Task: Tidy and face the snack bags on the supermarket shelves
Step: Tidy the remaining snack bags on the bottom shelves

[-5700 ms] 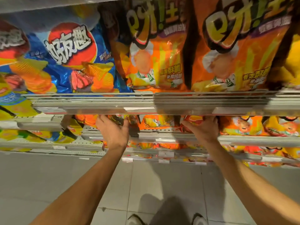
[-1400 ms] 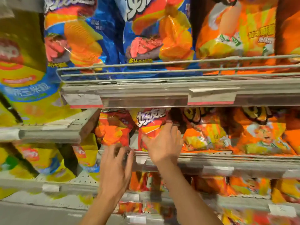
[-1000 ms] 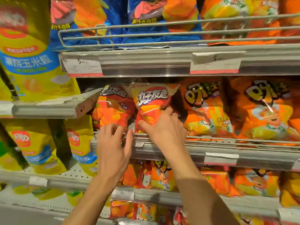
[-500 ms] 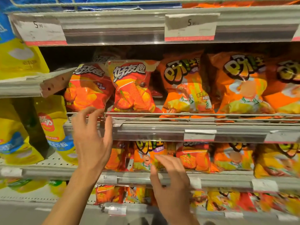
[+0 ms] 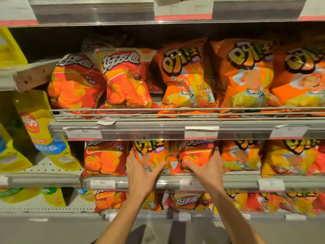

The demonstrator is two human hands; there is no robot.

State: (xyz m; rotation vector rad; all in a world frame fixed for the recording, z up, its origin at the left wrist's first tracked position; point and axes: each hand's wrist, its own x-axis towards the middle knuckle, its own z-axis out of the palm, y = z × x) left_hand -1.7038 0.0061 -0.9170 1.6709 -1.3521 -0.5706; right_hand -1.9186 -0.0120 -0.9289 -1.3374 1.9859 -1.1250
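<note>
Two hands on the middle shelf (image 5: 228, 181) here. The left hand (image 5: 140, 173) grips the orange snack bag (image 5: 151, 154), thumb across its front, fingers round its left edge. Right hand (image 5: 205, 169) grasps the red chip bag (image 5: 197, 155) just beside it, both bags standing upright behind the price strip.

Both hands have dropped from the wire-railed shelf (image 5: 175, 120) to the shelf directly below it. The left hand (image 5: 140, 173) now grips an orange snack bag (image 5: 151, 154); the right hand (image 5: 207, 171) grips the red snack bag (image 5: 195, 155) just beside it.
</note>
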